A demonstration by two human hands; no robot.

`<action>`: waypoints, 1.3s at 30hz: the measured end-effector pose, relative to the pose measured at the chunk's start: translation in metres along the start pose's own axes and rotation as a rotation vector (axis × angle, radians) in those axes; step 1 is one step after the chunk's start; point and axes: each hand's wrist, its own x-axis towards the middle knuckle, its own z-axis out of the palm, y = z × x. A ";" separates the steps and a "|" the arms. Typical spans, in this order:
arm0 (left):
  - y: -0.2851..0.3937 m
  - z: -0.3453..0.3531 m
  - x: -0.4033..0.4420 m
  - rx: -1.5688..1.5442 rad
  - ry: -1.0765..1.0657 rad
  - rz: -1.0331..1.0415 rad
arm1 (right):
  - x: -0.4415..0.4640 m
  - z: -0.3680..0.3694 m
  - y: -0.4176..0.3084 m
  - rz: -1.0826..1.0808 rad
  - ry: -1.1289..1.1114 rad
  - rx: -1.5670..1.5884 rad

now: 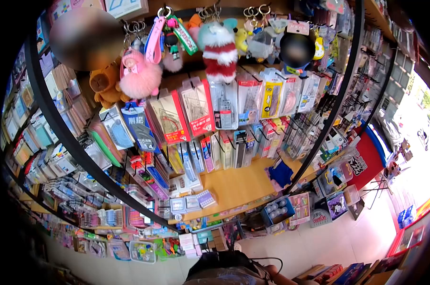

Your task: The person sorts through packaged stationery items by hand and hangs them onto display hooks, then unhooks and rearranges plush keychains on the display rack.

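Observation:
Neither of my hands shows. Only a sliver of bare arm [281,278] appears at the bottom edge, beside my dark clothing [219,266]. In front of me stands a shop rack hung with packaged stationery. A pink pom-pom keychain [141,80], a brown plush keychain [104,85] and a red-and-white fluffy keychain [220,59] dangle along its top. Below them hang ruler sets in red-edged packs [196,109]. Small boxed items [192,203] sit on the wooden shelf [234,185], with a dark blue cloth-like item [280,174] at its right.
Black metal posts [336,95] frame the rack. At floor level are a blue bin of pale round items [277,210], a clear plastic tub [142,251] and stacked small boxes [190,244]. Pale tiled floor [338,237] runs right toward a bright doorway [424,128].

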 end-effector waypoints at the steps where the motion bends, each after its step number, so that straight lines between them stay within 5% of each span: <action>1: 0.002 -0.002 0.004 0.002 -0.008 0.013 | -0.005 -0.003 0.001 0.015 0.032 0.099; 3: 0.008 -0.005 0.012 0.000 -0.018 0.036 | 0.004 -0.003 0.019 -0.257 0.029 -0.297; 9: 0.009 -0.004 0.022 -0.050 -0.018 0.074 | 0.038 -0.067 -0.055 -0.018 0.068 -0.018; 17: 0.008 -0.005 0.002 -0.110 0.044 0.065 | 0.089 -0.133 -0.230 -0.245 0.032 0.078; 23: 0.016 0.018 -0.009 -0.157 0.104 0.029 | 0.112 -0.148 -0.294 -0.385 -0.072 0.005; 32: 0.061 0.072 0.001 -0.150 0.088 -0.004 | 0.171 -0.196 -0.171 -0.256 -0.032 -0.164; 35: 0.066 0.077 0.002 -0.109 0.084 -0.045 | 0.172 -0.261 -0.145 -0.495 0.090 -0.762; 36: 0.067 0.077 0.001 -0.089 0.080 -0.062 | 0.295 -0.231 -0.070 -0.653 0.333 -0.692; 39: 0.067 0.086 0.000 -0.051 0.071 -0.113 | 0.233 -0.303 -0.132 -0.226 0.415 -0.034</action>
